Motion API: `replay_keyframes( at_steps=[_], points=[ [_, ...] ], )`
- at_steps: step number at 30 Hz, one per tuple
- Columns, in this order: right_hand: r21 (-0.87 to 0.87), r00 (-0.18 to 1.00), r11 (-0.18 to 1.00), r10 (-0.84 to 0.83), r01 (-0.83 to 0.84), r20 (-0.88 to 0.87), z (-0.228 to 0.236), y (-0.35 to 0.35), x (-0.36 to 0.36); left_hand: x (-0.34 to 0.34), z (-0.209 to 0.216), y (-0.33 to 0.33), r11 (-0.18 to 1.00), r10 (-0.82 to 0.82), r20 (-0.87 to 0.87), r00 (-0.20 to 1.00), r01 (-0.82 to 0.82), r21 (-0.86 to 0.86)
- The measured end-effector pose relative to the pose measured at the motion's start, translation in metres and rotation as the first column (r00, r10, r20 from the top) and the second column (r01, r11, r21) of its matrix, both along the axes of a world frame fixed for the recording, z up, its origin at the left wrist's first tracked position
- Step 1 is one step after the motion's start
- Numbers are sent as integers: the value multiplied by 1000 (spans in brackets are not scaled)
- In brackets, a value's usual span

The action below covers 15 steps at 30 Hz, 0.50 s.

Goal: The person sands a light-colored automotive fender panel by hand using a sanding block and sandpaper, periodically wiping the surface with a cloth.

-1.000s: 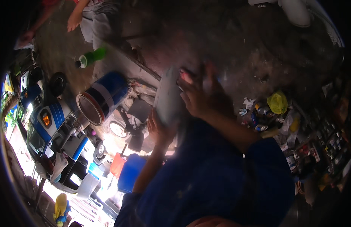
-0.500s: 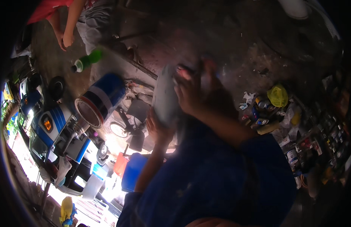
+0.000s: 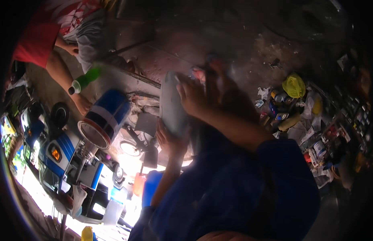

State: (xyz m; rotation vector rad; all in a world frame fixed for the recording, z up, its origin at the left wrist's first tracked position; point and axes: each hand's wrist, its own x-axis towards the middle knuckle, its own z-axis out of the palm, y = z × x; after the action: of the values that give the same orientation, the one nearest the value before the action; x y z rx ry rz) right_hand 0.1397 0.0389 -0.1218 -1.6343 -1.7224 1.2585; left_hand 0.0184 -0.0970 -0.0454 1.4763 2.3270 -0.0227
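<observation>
A smooth grey panel, long and rounded, stands in front of me against my lap. My left hand holds its lower end, fingers lying along the left edge. On the upper right part of the panel rests my right hand, fingers bent and pressed to the surface. Something small and pale shows at its fingertips, too dark and blurred to name. Beyond my right hand, my feet are dim shapes on the floor.
A blue and white bucket is at the left, with a green bottle beyond it. Another person's hand reaches beside the bucket. A blue and white vehicle is farther left. Litter and a yellow bag lie at the right.
My right hand has slid a little left and down over the panel. The other person's arm has come down beside the bucket. My left hand keeps its hold.
</observation>
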Motion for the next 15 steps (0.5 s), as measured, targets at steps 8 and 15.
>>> replay_keyframes(
  at_steps=[8,15],
  points=[
    [25,997,998,-63,62,45,2,-11,-4,-1,-2,4,998,-10,33,999,8,59],
    [24,993,997,-80,79,85,6,7,-6,-2,-2,5,997,5,57,998,-10,71]
  ],
)
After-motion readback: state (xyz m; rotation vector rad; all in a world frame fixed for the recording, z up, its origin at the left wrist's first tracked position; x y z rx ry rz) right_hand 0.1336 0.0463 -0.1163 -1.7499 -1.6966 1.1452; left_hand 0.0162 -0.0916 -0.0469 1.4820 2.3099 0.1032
